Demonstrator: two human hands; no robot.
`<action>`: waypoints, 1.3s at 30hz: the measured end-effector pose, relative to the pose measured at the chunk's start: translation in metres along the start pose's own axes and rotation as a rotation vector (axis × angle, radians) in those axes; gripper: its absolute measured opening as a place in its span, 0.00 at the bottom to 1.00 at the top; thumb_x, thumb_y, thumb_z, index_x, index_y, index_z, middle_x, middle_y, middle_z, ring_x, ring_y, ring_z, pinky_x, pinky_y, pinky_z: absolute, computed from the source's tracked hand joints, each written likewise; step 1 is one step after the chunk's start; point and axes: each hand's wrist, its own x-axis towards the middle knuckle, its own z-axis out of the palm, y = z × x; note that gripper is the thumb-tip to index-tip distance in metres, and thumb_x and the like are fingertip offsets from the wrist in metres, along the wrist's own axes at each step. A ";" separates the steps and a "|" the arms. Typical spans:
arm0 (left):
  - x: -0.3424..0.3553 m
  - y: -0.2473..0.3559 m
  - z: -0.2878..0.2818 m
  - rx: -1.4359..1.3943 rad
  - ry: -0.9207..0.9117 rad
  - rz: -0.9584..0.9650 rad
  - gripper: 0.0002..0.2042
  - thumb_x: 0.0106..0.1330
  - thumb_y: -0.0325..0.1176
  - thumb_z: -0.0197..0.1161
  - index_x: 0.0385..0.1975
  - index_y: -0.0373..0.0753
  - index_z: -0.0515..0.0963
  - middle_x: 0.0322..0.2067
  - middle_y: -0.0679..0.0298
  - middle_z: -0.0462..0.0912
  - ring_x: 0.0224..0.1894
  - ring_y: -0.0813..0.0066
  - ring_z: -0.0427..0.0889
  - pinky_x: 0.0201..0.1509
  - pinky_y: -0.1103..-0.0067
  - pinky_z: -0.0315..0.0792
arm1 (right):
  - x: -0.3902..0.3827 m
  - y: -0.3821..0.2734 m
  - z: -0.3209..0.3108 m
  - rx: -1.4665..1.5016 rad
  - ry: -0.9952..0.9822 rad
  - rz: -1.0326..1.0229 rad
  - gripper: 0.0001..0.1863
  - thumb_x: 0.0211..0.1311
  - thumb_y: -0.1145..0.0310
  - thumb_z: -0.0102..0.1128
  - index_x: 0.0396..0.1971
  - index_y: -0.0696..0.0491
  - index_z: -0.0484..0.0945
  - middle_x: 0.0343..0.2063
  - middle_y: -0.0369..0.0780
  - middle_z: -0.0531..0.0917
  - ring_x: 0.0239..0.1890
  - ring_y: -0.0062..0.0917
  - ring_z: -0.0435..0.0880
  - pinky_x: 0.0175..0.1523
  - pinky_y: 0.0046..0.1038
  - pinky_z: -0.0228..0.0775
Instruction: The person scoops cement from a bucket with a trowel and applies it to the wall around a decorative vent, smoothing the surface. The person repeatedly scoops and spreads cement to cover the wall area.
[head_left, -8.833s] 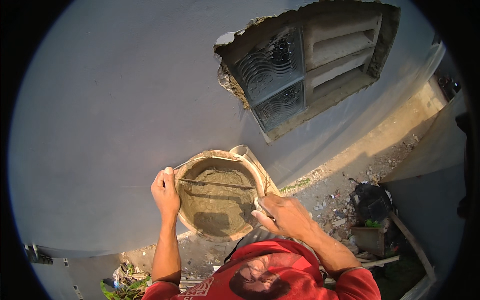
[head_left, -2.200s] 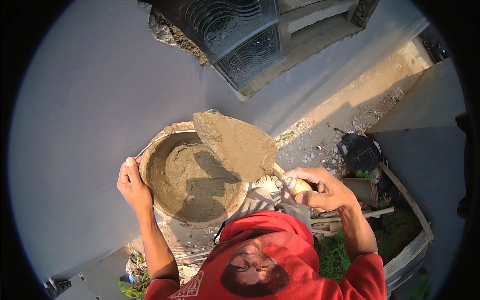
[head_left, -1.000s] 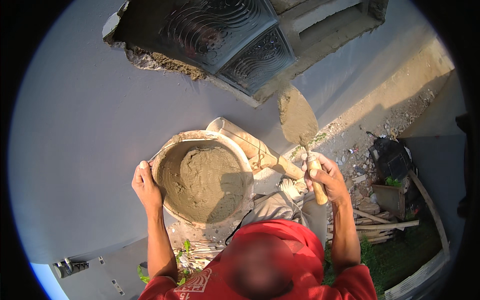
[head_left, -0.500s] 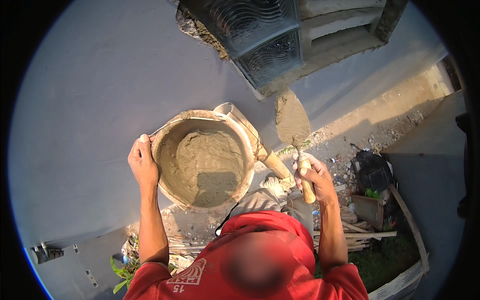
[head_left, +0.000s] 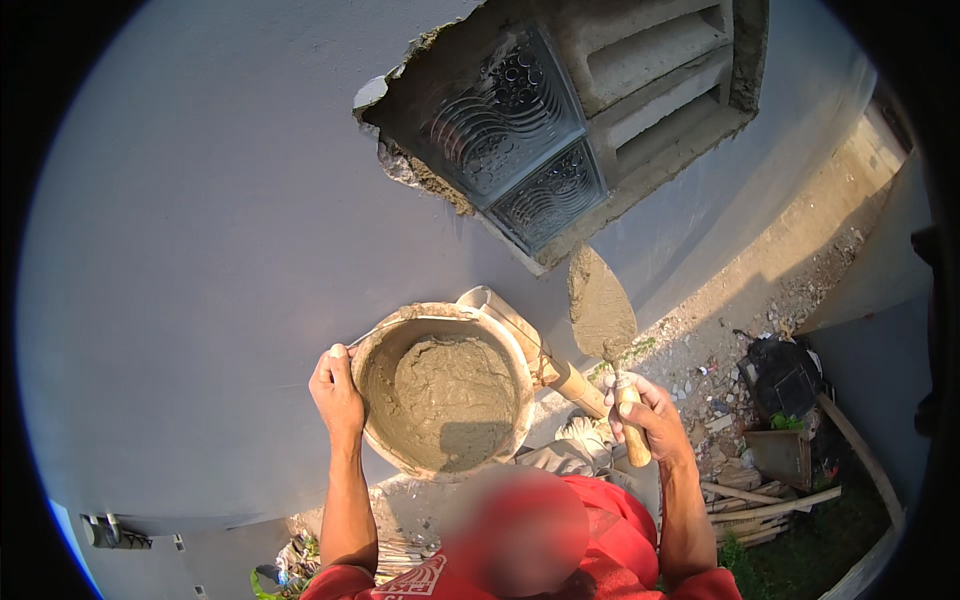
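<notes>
Wet grey-brown mortar (head_left: pixel 455 395) fills part of a round bucket (head_left: pixel 521 365) in front of me. My left hand (head_left: pixel 338 392) is closed on the bucket's left rim, near its wire handle. In my right hand (head_left: pixel 648 412) is a trowel (head_left: pixel 602 305), gripped by its wooden handle with the mortar-smeared blade pointing up and away. The blade is to the right of the bucket, apart from it. Beyond it, a wall opening holds wavy glass blocks (head_left: pixel 550 195), with rough broken mortar along its left edge.
A grey wall (head_left: pixel 220 230) spans the left and far side. Pale vent blocks (head_left: pixel 660 60) sit right of the glass. Bamboo poles (head_left: pixel 575 385) stand behind the bucket. Rubble, a black bag (head_left: pixel 783 375) and wood strips (head_left: pixel 770 507) lie on the ground below right.
The view has shifted up the wall, so more of the opening shows. Bucket, trowel and both hands appear lower and further right in the picture; both grips are unchanged.
</notes>
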 end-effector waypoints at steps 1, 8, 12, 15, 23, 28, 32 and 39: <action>0.000 0.002 0.001 -0.022 -0.004 -0.006 0.21 0.83 0.44 0.55 0.35 0.31 0.83 0.29 0.69 0.78 0.35 0.81 0.71 0.45 0.77 0.69 | 0.000 -0.003 0.002 -0.012 -0.013 -0.010 0.27 0.62 0.73 0.68 0.61 0.62 0.76 0.42 0.41 0.84 0.31 0.23 0.82 0.33 0.25 0.77; -0.001 0.006 0.000 0.024 -0.010 -0.030 0.21 0.83 0.44 0.54 0.36 0.31 0.83 0.30 0.69 0.81 0.35 0.80 0.73 0.45 0.76 0.71 | 0.002 -0.016 0.010 0.008 -0.085 -0.018 0.26 0.65 0.73 0.68 0.62 0.62 0.75 0.43 0.41 0.83 0.31 0.22 0.82 0.35 0.26 0.78; 0.001 0.004 -0.001 0.054 -0.019 0.012 0.21 0.83 0.44 0.53 0.36 0.31 0.82 0.31 0.68 0.82 0.36 0.80 0.74 0.46 0.76 0.71 | 0.001 -0.018 0.019 -0.002 -0.133 -0.034 0.26 0.66 0.74 0.67 0.63 0.62 0.74 0.43 0.40 0.83 0.32 0.20 0.83 0.36 0.24 0.79; 0.001 0.001 -0.001 0.043 -0.028 0.024 0.20 0.83 0.43 0.53 0.35 0.31 0.81 0.32 0.68 0.82 0.36 0.79 0.73 0.47 0.76 0.71 | -0.004 -0.022 0.032 -0.067 -0.196 -0.026 0.26 0.66 0.74 0.67 0.64 0.61 0.74 0.44 0.38 0.83 0.32 0.17 0.83 0.37 0.21 0.79; 0.002 -0.005 -0.001 -0.023 -0.043 -0.023 0.18 0.83 0.39 0.51 0.36 0.31 0.81 0.33 0.68 0.83 0.37 0.80 0.74 0.49 0.77 0.71 | -0.010 -0.024 0.073 -0.862 -0.414 -0.355 0.31 0.65 0.64 0.70 0.64 0.63 0.73 0.48 0.48 0.81 0.49 0.40 0.85 0.54 0.38 0.76; 0.003 -0.006 -0.002 -0.006 -0.039 0.017 0.19 0.83 0.40 0.52 0.37 0.31 0.82 0.33 0.67 0.83 0.37 0.80 0.74 0.48 0.77 0.71 | -0.014 -0.027 0.092 -1.090 -0.467 -0.203 0.31 0.63 0.66 0.66 0.63 0.63 0.73 0.50 0.52 0.79 0.51 0.52 0.83 0.54 0.46 0.75; 0.001 -0.006 -0.002 -0.017 -0.036 -0.023 0.20 0.83 0.41 0.52 0.36 0.30 0.82 0.33 0.68 0.82 0.37 0.80 0.73 0.48 0.77 0.71 | 0.002 -0.048 0.082 -0.937 -0.334 -0.486 0.28 0.60 0.69 0.67 0.61 0.63 0.75 0.44 0.52 0.80 0.43 0.47 0.83 0.49 0.40 0.76; 0.003 -0.005 0.000 0.016 -0.015 0.015 0.21 0.84 0.42 0.52 0.36 0.31 0.83 0.32 0.68 0.82 0.36 0.80 0.73 0.47 0.77 0.71 | 0.082 -0.096 0.047 -1.251 0.132 -0.630 0.21 0.67 0.62 0.66 0.53 0.61 0.81 0.37 0.49 0.83 0.41 0.46 0.84 0.48 0.39 0.76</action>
